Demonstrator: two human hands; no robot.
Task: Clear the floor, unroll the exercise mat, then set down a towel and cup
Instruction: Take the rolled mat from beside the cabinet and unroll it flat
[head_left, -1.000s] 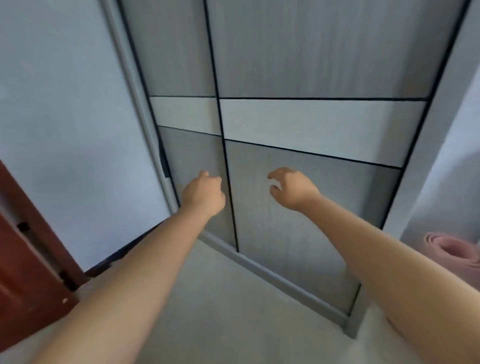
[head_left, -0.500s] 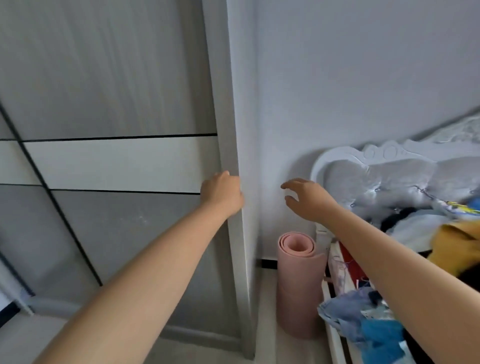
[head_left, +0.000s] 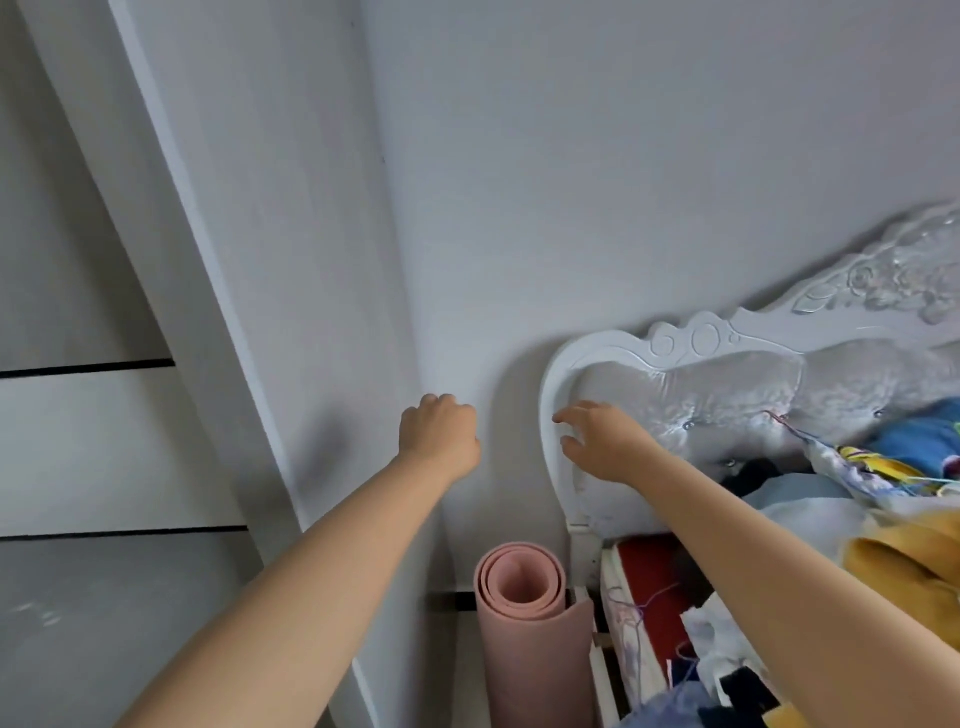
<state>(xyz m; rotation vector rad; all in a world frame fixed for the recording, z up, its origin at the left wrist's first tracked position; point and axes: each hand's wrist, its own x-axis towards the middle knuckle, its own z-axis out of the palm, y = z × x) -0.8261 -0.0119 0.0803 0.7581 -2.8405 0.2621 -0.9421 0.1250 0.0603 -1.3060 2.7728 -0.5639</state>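
Observation:
A rolled pink exercise mat (head_left: 524, 629) stands upright on its end in the narrow gap between the wardrobe and the bed. Both my arms are stretched out above it. My left hand (head_left: 439, 434) hovers over the corner of the wall, its fingers curled in, holding nothing. My right hand (head_left: 605, 441) is in front of the white headboard, with fingers spread and empty. Neither hand touches the mat. No towel or cup is in view.
A grey sliding wardrobe (head_left: 93, 415) fills the left side, its white side panel (head_left: 291, 291) next to the mat. A carved white headboard (head_left: 727, 374) stands on the right. The bed (head_left: 841, 597) is heaped with clothes and cloth in blue, yellow and red.
My view has swung right from the wardrobe doors to the corner by the bed. The mat now sits low in the middle, nearer, and both hands have come over it.

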